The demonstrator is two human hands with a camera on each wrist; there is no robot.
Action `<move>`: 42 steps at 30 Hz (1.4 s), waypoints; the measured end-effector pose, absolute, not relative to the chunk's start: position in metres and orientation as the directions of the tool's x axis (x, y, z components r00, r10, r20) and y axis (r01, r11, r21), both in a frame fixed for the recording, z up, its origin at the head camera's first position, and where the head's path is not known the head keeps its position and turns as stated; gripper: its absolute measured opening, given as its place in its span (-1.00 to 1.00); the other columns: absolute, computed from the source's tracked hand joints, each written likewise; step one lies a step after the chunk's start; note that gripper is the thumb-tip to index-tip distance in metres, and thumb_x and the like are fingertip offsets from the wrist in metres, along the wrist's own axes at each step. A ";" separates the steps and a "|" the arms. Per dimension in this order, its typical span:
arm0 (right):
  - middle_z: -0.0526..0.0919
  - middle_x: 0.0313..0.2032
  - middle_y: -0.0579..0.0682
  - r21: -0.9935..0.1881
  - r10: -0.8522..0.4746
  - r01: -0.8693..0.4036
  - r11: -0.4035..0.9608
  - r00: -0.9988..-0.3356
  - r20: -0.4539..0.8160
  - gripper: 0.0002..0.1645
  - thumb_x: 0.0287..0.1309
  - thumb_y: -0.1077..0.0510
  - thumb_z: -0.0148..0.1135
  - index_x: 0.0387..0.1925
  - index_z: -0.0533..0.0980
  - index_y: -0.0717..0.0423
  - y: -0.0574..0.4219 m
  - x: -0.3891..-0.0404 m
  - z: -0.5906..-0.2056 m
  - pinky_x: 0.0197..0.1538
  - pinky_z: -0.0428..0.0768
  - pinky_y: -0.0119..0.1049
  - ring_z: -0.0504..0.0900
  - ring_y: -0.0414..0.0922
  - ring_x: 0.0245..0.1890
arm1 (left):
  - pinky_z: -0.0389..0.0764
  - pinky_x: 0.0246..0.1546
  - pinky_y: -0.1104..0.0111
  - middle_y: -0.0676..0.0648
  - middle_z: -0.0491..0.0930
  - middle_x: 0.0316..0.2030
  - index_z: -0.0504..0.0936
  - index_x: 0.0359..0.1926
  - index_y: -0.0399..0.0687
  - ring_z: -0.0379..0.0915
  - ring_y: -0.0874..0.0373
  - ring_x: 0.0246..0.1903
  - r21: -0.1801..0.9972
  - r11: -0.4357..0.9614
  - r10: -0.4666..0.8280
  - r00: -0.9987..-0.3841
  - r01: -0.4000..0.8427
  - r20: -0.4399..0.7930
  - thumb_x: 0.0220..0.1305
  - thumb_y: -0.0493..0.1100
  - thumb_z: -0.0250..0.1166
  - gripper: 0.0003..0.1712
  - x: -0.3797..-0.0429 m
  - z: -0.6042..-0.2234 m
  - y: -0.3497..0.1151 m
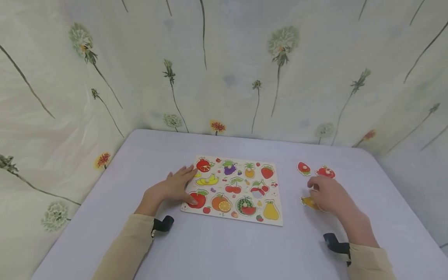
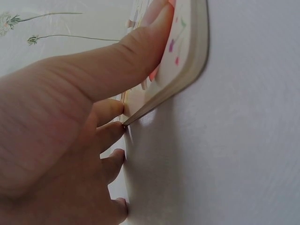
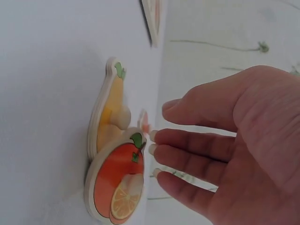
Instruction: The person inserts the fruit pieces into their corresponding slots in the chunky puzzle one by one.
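Observation:
My left hand [image 1: 176, 184] rests at the left edge of a white fruit puzzle board [image 1: 218, 214]. Its thumb [image 2: 140, 51] lies on the board's top near the apple picture, the other fingers spread along the edge. My right hand [image 1: 325, 194] hovers with loosely bent fingers over loose knobbed pieces. In the right wrist view, an orange piece [image 3: 115, 180] and a yellow pear piece [image 3: 108, 115] lie close together below the fingertips, apart from them; the head view shows the pear piece [image 1: 308, 202] partly covered by the hand.
Beyond the right hand lie a strawberry piece [image 1: 303, 168] and a red fruit piece [image 1: 323, 171], perhaps a pomegranate. Knobs show on several fruits in the board, such as the watermelon [image 1: 246, 205]. A flowered curtain [image 1: 227, 85] hangs behind the pale table [image 1: 224, 252].

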State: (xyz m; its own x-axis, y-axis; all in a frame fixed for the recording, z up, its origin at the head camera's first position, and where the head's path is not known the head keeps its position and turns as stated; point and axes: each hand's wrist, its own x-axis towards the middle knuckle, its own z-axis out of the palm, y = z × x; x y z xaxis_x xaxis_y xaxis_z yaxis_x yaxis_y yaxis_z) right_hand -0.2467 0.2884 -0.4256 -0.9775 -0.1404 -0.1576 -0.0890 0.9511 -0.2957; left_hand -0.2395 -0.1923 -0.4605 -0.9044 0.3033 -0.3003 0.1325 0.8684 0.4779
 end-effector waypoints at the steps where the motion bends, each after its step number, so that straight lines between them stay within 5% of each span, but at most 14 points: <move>1: 0.63 -0.09 0.20 -0.303 -0.133 -0.075 0.950 -0.976 -0.175 -0.65 0.19 0.14 0.27 0.00 0.57 0.16 0.289 -0.246 -0.424 -0.21 0.69 -0.12 0.53 0.06 -0.16 | -0.25 0.52 -0.24 -0.02 -0.14 0.61 0.01 0.58 0.10 -0.38 -0.07 0.60 0.479 0.868 0.303 -0.904 0.131 -0.302 -0.06 0.21 0.53 0.27 -0.239 -0.460 -0.192; 21: 0.63 -0.21 0.16 -0.248 -0.087 0.016 0.969 -0.913 -0.398 -0.68 0.06 0.21 0.35 -0.12 0.57 0.24 0.313 -0.241 -0.407 -0.27 0.63 -0.16 0.49 0.02 -0.25 | -0.25 0.50 -0.28 -0.04 -0.12 0.60 0.03 0.57 0.07 -0.36 -0.10 0.60 0.492 0.859 0.311 -0.908 0.142 -0.282 -0.07 0.20 0.54 0.28 -0.239 -0.460 -0.195; 42: 0.59 -0.38 0.06 -0.215 -0.130 -0.059 0.975 -0.935 -0.330 -0.81 0.08 0.23 0.35 -0.26 0.53 0.19 0.310 -0.245 -0.420 -0.34 0.57 -0.24 0.47 -0.04 -0.35 | -0.25 0.52 -0.25 -0.03 -0.12 0.60 0.02 0.57 0.08 -0.36 -0.09 0.60 0.495 0.858 0.311 -0.906 0.137 -0.288 -0.07 0.19 0.53 0.27 -0.238 -0.457 -0.192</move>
State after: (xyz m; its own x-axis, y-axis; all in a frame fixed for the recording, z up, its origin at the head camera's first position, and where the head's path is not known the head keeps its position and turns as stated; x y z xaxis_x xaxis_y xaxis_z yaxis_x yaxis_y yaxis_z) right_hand -0.2451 0.3095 -0.4197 -0.9349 -0.1301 -0.3303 -0.0595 0.9747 -0.2154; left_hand -0.2379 -0.1925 -0.4572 -0.9059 0.3107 -0.2877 0.1373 0.8582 0.4946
